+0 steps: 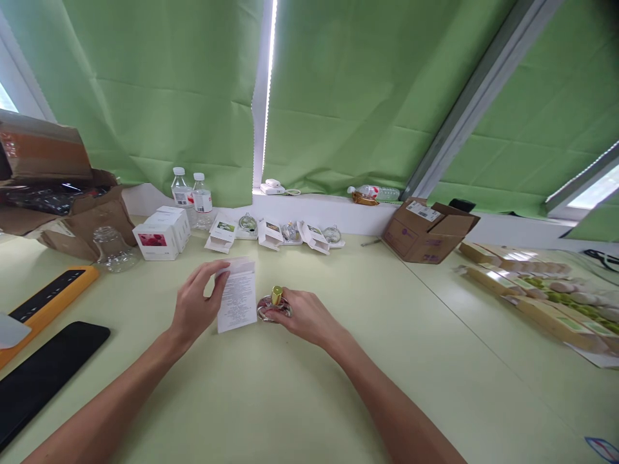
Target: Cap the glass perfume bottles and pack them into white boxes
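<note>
My left hand (pixel 200 296) pinches the top edge of a small white carton (pixel 238 299) with fine print on its face. Thumb and fingers are closed on the carton's flap end. Just to the right, my right hand (pixel 307 316) grips a small round glass perfume bottle (pixel 264 310) with a shiny gold neck (pixel 276 294). The fingers wrap its right side and hide part of the glass. Bottle and carton are close together over the pale green table (pixel 300 393).
White boxes (pixel 157 241) stand at the back left beside water bottles (pixel 202 200) and a clear glass vessel (pixel 113 248). Opened cartons (pixel 271 234) with round glass bottles (pixel 333 234) line the back. A cardboard box (pixel 420 232), power strip (pixel 53 299) and black phone-like slab (pixel 53 374) lie around.
</note>
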Demonstrator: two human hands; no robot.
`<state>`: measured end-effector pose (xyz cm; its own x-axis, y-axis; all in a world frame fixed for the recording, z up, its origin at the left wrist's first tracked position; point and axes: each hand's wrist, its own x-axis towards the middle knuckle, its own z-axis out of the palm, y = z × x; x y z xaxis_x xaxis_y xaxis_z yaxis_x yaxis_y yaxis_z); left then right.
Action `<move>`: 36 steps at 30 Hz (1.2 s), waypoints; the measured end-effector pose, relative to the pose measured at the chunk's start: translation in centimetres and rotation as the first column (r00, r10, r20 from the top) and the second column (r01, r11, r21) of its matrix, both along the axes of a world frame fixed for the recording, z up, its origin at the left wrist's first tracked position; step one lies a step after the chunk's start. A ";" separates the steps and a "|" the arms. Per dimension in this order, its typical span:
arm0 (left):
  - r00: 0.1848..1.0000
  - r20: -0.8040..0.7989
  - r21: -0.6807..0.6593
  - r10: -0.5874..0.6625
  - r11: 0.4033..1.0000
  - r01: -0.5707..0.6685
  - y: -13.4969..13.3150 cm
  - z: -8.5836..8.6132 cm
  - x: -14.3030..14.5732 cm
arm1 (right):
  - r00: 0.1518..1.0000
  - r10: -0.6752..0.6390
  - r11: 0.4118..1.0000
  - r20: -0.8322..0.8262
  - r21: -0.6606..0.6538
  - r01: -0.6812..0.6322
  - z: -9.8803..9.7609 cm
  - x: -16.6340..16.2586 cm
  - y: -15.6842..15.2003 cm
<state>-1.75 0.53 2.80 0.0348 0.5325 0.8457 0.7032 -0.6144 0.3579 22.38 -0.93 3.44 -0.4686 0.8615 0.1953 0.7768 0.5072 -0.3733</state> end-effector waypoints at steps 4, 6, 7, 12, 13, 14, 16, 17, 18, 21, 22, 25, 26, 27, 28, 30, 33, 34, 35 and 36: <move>0.991 -0.107 0.136 -0.077 0.986 0.091 0.1 -0.3 0.1 | 1.000 0.009 1.000 -0.003 -0.009 -0.009 0.0 0.0 0.1; 0.987 -0.120 0.098 -0.106 0.988 0.118 0.1 -0.4 0.2 | 1.000 0.008 1.000 0.004 -0.004 -0.008 -0.1 0.0 0.1; 0.986 -0.119 0.086 -0.114 0.989 0.124 0.1 -0.4 0.2 | 1.000 0.004 1.000 0.008 -0.001 -0.004 -0.1 0.0 0.1; 0.983 -0.137 0.085 -0.125 0.987 0.138 -0.1 0.1 0.3 | 1.000 0.004 1.000 0.007 -0.005 -0.004 -0.2 0.0 0.2; 0.981 -0.146 0.080 -0.128 0.987 0.140 -0.1 0.2 0.3 | 1.000 0.004 1.000 0.004 -0.007 -0.004 -0.2 -0.1 0.2; 0.981 -0.149 0.072 -0.126 0.988 0.138 -0.1 0.3 0.3 | 1.000 0.005 1.000 0.002 -0.010 -0.005 -0.2 -0.1 0.2; 0.985 -0.136 0.047 -0.110 0.992 0.117 -0.1 0.3 0.3 | 1.000 0.011 1.000 -0.004 -0.019 -0.011 0.0 -0.1 0.1; 0.987 -0.125 0.035 -0.097 0.994 0.102 -0.1 0.2 0.3 | 1.000 0.013 1.000 -0.005 -0.022 -0.013 0.0 -0.1 0.1; 0.989 -0.116 0.025 -0.087 0.996 0.091 -0.1 0.1 0.2 | 1.000 0.014 1.000 -0.003 -0.024 -0.014 0.1 -0.1 0.0; 0.991 -0.118 -0.003 -0.066 0.998 0.066 0.1 -0.2 0.2 | 1.000 0.001 1.000 0.010 -0.014 -0.001 0.1 -0.1 0.0; 0.991 -0.125 -0.008 -0.048 0.999 0.047 0.2 -0.2 0.1 | 1.000 -0.003 1.000 0.013 -0.009 0.004 0.1 -0.1 0.0; 0.989 -0.144 -0.031 0.035 0.999 -0.040 0.4 -0.4 -0.1 | 1.000 -0.007 1.000 0.016 -0.011 0.007 0.1 -0.1 0.0; 0.987 -0.151 -0.041 0.057 0.997 -0.063 0.5 -0.4 -0.2 | 1.000 -0.007 1.000 0.016 -0.018 0.008 0.1 -0.1 0.0; 0.985 -0.157 -0.050 0.069 0.996 -0.078 0.5 -0.4 -0.2 | 1.000 -0.009 1.000 0.017 -0.025 0.010 0.1 -0.1 0.0; 0.984 -0.161 -0.059 0.070 0.995 -0.080 0.5 -0.3 -0.2 | 1.000 -0.011 0.999 0.018 -0.031 0.012 0.2 -0.1 0.0; 0.986 -0.163 -0.083 0.045 0.995 -0.059 0.4 -0.1 -0.2 | 1.000 -0.016 0.999 0.019 -0.032 0.017 0.2 -0.2 -0.1; 0.992 -0.129 -0.117 0.014 0.993 -0.029 0.3 0.2 -0.2 | 1.000 -0.009 1.000 0.018 -0.014 0.009 0.2 -0.2 -0.1; 0.993 -0.117 -0.124 0.015 0.992 -0.030 0.3 0.3 -0.2 | 1.000 -0.007 1.000 0.018 -0.010 0.007 0.2 -0.2 -0.1; 0.994 -0.107 -0.127 0.021 0.991 -0.035 0.3 0.3 -0.2 | 1.000 -0.006 1.000 0.019 -0.006 0.006 0.1 -0.2 0.0; 0.995 -0.098 -0.129 0.027 0.991 -0.039 0.3 0.4 -0.2 | 1.000 -0.006 1.000 0.020 -0.004 0.006 0.0 -0.1 0.0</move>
